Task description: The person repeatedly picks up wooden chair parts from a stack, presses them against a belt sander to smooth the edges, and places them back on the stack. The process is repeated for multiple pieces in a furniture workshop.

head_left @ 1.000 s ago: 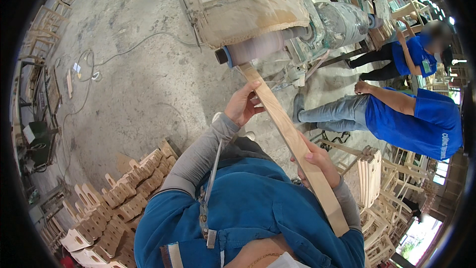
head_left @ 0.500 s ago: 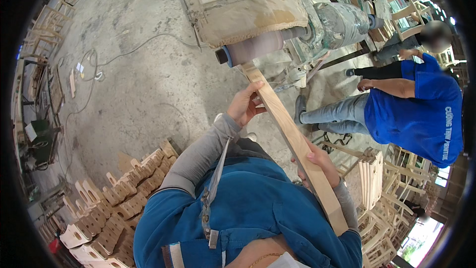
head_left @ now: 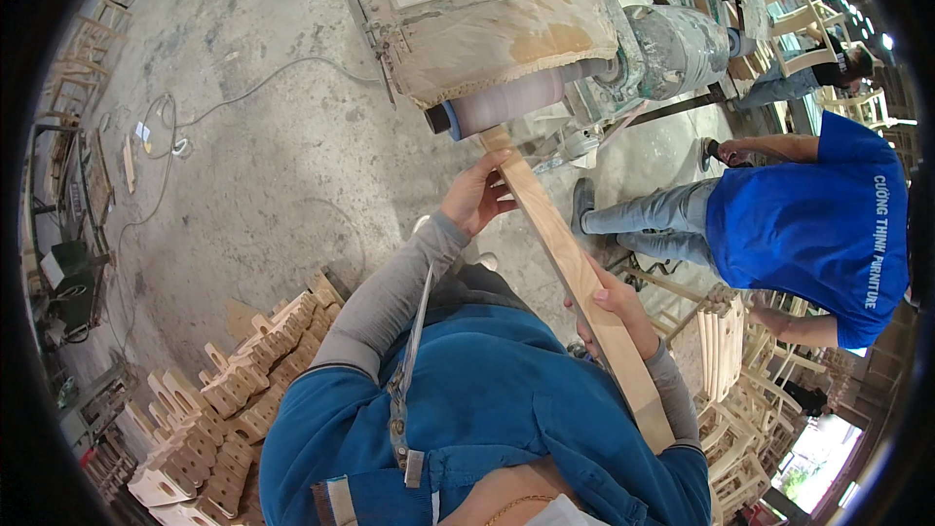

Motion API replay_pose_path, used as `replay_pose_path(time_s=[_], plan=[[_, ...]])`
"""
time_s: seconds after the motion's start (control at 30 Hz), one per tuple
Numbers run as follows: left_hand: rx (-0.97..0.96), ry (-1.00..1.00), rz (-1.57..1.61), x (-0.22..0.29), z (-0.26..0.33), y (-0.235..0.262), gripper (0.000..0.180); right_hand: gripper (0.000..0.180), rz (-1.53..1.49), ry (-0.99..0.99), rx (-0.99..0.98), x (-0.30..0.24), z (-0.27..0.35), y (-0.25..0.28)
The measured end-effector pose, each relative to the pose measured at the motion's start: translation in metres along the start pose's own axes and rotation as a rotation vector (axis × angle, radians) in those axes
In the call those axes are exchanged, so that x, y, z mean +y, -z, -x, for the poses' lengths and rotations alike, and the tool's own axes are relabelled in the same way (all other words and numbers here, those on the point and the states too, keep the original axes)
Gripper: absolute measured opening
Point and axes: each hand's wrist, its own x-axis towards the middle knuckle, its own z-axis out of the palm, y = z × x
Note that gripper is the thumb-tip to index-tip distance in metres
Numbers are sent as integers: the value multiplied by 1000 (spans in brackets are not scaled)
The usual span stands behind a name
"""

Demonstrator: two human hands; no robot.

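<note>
A long, pale wooden board [head_left: 560, 241] runs slantwise from the belt sander's roller down past my right forearm. Near its far end, my left hand [head_left: 475, 193] grips it, thumb on top and some fingers showing beyond the edge. My right hand [head_left: 620, 310] is closed round the lower half, thumb over the upper face. The board's tip is right at the underside of the sanding roller [head_left: 511, 102], which a belt wraps; whether they touch I cannot tell. A dusty cover [head_left: 506, 44] lies over the sander above the roller.
At lower left stand stacked shaped wooden parts [head_left: 209, 448]. A person in a blue shirt [head_left: 799, 229] stands close on the right, beside bundled wooden slats [head_left: 723, 346] and chair frames. The sander's motor [head_left: 677, 51] juts out right. A cable [head_left: 243, 102] crosses the concrete floor.
The board and both my hands have shifted only slightly and keep their grip. The person in blue has turned and moved an arm; another person further back shows differently.
</note>
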Motion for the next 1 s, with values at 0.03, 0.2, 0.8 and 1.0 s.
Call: replay_pose_path(time_s=[0.03, 0.2, 0.8, 1.0], plan=[[0, 3, 4, 0, -1, 0, 42, 69, -1, 2, 2, 0, 0, 0], [8, 2, -22, 0, -4, -1, 43, 68, 6, 0, 4, -1, 1, 0], [-26, -60, -43, -27, 21, -19, 42, 72, 134, 54, 5, 21, 34, 21], [-46, -103, -93, -42, 44, -47, 43, 83, 75, -22, -54, 41, 65, 48]])
